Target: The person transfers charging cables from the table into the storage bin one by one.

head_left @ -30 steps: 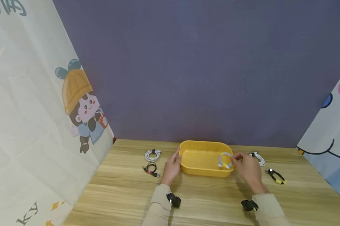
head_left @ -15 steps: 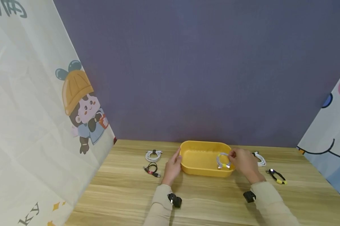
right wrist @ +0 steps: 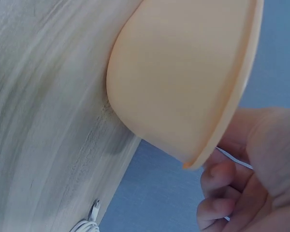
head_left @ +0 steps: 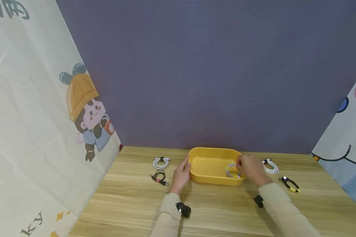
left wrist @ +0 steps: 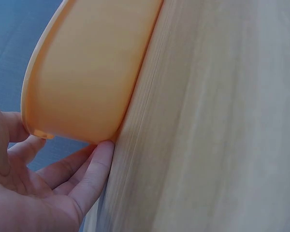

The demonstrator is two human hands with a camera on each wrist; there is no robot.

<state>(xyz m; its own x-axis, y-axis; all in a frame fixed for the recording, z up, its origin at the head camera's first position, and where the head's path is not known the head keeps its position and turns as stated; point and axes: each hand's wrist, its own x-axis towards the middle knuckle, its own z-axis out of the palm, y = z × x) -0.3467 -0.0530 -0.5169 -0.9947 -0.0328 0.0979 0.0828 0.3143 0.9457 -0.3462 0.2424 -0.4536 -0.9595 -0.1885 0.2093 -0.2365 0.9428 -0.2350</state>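
A yellow plastic basin [head_left: 207, 179] stands on the wooden table in the head view. My left hand [head_left: 180, 177] rests against its left end. In the left wrist view, the left fingertips [left wrist: 105, 147] touch the basin's lower edge, and another finger lies at the rim. At the basin's right end, my right hand [head_left: 251, 168] reaches over the rim. It pinches a coiled grey-white charging cable [head_left: 227, 171] with a yellow tie, low inside the basin. The right wrist view shows curled fingers beyond the rim, with a strip of the cable [right wrist: 234, 158] between them.
To the left lie a white coiled cable [head_left: 160, 166] and a black USB cable [head_left: 164, 183] with a red tie. On the right are another white coiled cable [head_left: 273, 169] and a black cable [head_left: 290, 181] with a yellow tie. A dark panel [head_left: 207, 82] rises behind the table.
My right hand has moved left and farther over the rim, and the grey-white cable has sunk lower into the basin. The left hand has stayed at the basin's left end.
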